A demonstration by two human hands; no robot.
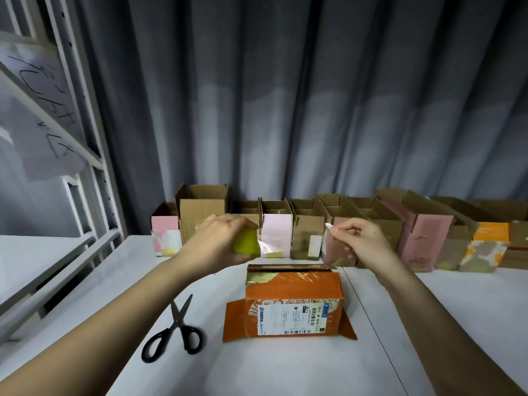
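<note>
An orange cardboard box with a white shipping label stands on the white table, its side flaps splayed out at the bottom. Above its far left corner my left hand grips a yellow-green tape roll. A strip of clear tape runs from the roll to the right. My right hand pinches the free end of the tape above the box's far right corner. Both hands are raised a little over the box.
Black scissors lie shut on the table left of the box. A row of several open cardboard boxes lines the table's far edge in front of a grey curtain. A white metal shelf frame stands at the left.
</note>
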